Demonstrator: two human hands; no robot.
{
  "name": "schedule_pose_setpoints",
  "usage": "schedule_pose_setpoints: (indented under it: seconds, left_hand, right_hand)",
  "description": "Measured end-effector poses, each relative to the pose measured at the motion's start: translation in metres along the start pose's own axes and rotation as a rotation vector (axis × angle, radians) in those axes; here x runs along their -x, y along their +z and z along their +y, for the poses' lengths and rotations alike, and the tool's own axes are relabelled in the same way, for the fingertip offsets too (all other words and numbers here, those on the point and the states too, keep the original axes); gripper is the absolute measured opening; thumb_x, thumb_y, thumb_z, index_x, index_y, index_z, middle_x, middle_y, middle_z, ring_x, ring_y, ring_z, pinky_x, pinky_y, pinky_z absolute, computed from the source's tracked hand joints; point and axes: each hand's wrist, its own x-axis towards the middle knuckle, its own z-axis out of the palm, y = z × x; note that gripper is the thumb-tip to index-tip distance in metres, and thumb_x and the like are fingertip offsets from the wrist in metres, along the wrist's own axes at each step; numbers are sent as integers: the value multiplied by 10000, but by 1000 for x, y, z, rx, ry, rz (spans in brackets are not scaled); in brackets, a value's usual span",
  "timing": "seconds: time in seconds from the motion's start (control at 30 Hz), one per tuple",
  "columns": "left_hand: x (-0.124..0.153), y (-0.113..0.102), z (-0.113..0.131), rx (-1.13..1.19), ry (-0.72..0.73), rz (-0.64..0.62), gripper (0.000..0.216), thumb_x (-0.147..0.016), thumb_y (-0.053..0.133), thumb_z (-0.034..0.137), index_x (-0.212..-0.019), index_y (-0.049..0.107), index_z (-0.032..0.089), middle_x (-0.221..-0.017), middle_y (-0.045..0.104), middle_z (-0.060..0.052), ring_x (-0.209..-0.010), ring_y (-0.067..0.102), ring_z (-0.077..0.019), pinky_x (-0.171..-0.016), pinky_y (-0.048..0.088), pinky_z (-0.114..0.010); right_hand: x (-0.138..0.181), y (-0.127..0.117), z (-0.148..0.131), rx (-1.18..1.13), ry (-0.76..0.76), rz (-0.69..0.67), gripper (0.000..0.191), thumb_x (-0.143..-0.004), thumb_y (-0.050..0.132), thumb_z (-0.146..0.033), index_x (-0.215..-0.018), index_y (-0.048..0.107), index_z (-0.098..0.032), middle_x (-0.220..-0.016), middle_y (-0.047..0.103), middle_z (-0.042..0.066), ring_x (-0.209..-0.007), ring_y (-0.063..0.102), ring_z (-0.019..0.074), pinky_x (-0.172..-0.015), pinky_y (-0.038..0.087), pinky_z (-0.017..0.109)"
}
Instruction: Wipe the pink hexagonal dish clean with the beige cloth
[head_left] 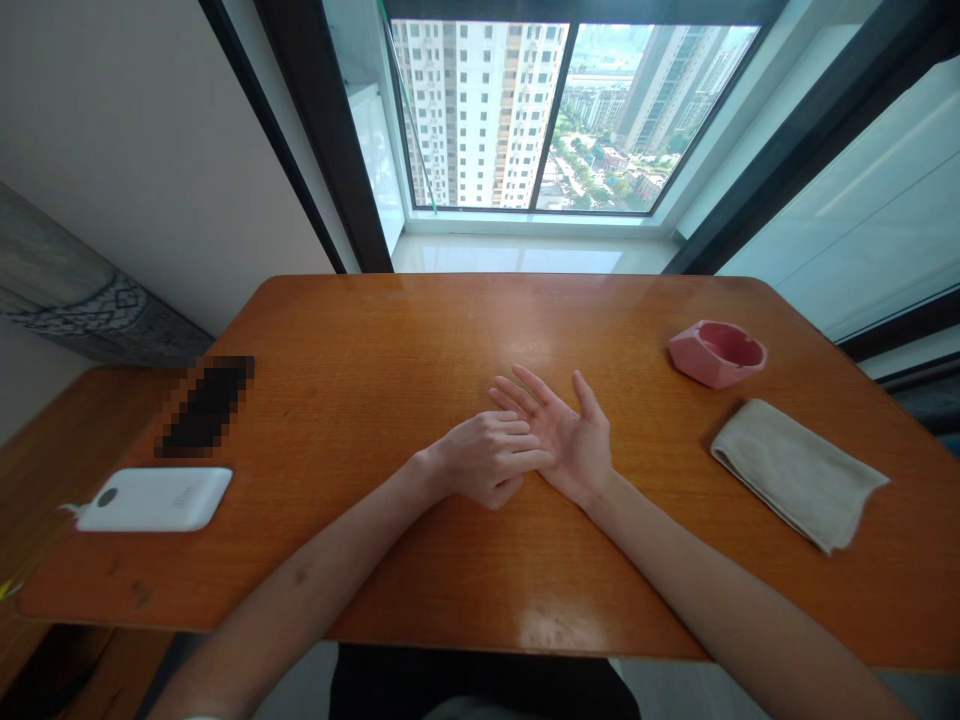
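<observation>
Starting way over on the left, there's a grey patterned cushion against the wall, with what looks like a wooden bench just below it. Then you get to the wooden table, which is kinda shiny and has a few dark marks near its near left corner. On that side there's a white power-bank-looking thing lying flat, cord at its left end, and a dark object just beyond it that's pixelated, so no clue what it is.

Middle of the table: the left hand is back-up with its fingers curled in, overlapping the heel of the right palm. Looks like they're touching, but I can't tell how tightly it's curled or if anything's tucked under there. The right hand is palm up, fingers loosely spread, thumb sticking out to the right. Past the far edge is a window looking out on high-rises.

Over on the right, a pink angular ashtray sits toward the far side, and a folded beige cloth lies nearer, just beside it.
</observation>
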Motion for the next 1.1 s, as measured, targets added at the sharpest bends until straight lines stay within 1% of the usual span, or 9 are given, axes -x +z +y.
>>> schedule_pose_setpoints:
  seconds: [0.2, 0.33, 0.5, 0.63, 0.73, 0.9, 1.0, 1.07, 1.1]
  left_hand:
    - [-4, -3, 0, -55, 24, 8, 188, -863, 580, 119, -972, 720, 181, -812, 723, -51, -738, 585, -233, -749, 519, -406]
    - [7, -9, -10, -144, 19, 171, 223, -894, 540, 108, -707, 581, 223, -723, 664, -32, -640, 498, -193, -689, 462, -376]
    - [34, -26, -38, -15, -492, 457, 284, -924, 521, 136, -685, 650, 218, -642, 621, -11, -606, 508, -165, -663, 405, -343]
    - [47, -30, -64, 309, -1040, 935, 266, -817, 525, 208, -611, 693, 205, -542, 515, 3, -513, 444, -134, -539, 304, -290]
    - [50, -29, -78, 500, -1173, 1145, 232, -745, 541, 260, -572, 682, 198, -509, 474, 14, -457, 384, -107, -478, 240, -259]
    - [48, -28, -80, 578, -1174, 1143, 212, -706, 552, 271, -563, 685, 188, -494, 477, 18, -435, 378, -88, -455, 239, -232]
    - [46, -29, -77, 578, -1164, 1113, 214, -705, 556, 280, -565, 686, 184, -493, 470, 18, -439, 380, -87, -456, 241, -231]
    - [45, -29, -76, 581, -1158, 1109, 215, -704, 555, 283, -564, 684, 184, -491, 465, 20, -440, 379, -87, -460, 247, -232]
    - [45, -29, -76, 583, -1157, 1111, 214, -704, 555, 283, -564, 684, 185, -490, 465, 20, -440, 378, -88, -461, 249, -232]
  right_hand:
    - [1, 1, 0, -11, 12, 4, 676, -1063, 446, -749, -1396, 718, -227, -1371, 829, 121, -1342, 749, 269, -1243, 528, 458]
    - [1, 2, 0, -35, 4, 4, 698, -1069, 439, -734, -1462, 677, -208, -1437, 797, 145, -1379, 730, 278, -1223, 555, 473]
    - [2, 6, 0, -48, 18, -49, 781, -1015, 439, -848, -1554, 609, -310, -1655, 657, 90, -1554, 606, 303, -1282, 511, 574]
    - [6, 8, -2, -1, 95, -167, 840, -958, 368, -956, -1581, 573, -430, -1756, 551, -1, -1619, 534, 327, -1303, 459, 675]
    - [12, 8, -3, 58, 191, -279, 894, -928, 272, -1006, -1598, 542, -480, -1774, 525, -25, -1627, 518, 335, -1278, 457, 720]
    - [16, 13, -3, 143, 234, -349, 936, -898, 298, -1030, -1582, 577, -456, -1732, 578, 9, -1588, 561, 345, -1265, 464, 712]
    - [12, 14, -25, 411, -36, -218, 648, -976, 585, -818, -1374, 749, -333, -1604, 691, 77, -1509, 623, 344, -1264, 483, 647]
    - [9, 5, -54, 709, -480, 54, 282, -941, 805, -543, -1019, 806, -272, -1451, 775, 74, -1421, 673, 308, -1272, 486, 557]
    - [9, -4, -73, 865, -691, 214, 240, -905, 858, -476, -857, 760, -262, -1375, 800, 78, -1369, 698, 310, -1278, 472, 550]
